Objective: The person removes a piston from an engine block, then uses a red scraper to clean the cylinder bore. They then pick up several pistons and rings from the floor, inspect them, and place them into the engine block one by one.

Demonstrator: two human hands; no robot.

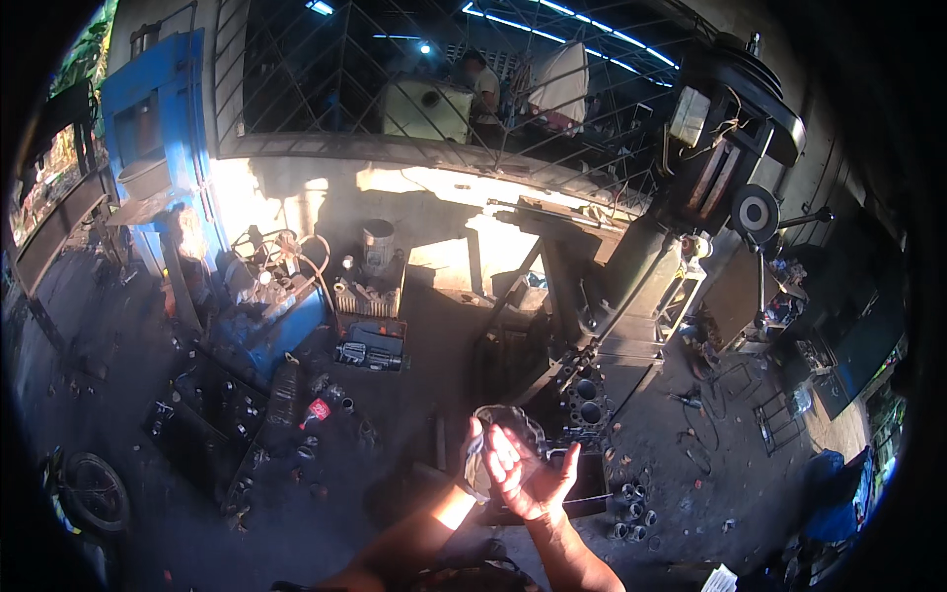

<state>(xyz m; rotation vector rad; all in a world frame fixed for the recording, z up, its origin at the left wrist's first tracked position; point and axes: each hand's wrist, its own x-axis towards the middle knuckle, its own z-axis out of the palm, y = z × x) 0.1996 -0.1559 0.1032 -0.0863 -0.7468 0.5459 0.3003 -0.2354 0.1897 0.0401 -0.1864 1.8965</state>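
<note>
Low in the middle, my left hand (pixel 474 462) is at the near left edge of a dark, round-edged part (pixel 528 422), its thumb against the rim. Most of its fingers are hidden, and the part's kind is unclear. My right hand (pixel 534 485) lies across the front of that part, palm up, with the thumb spread to the right and nothing visible in it. Just beyond the hands stands an engine block (pixel 586 390) with round bores. A dark box-like tray (pixel 594 485) shows beside my right hand.
A large drill press (pixel 712 168) rises at the right. Several small metal cylinders (pixel 631 513) lie on the floor. A blue metal frame (pixel 158 109) and a wheel (pixel 96 491) are at the left. Behind a metal grille, another person (pixel 483 89) stands.
</note>
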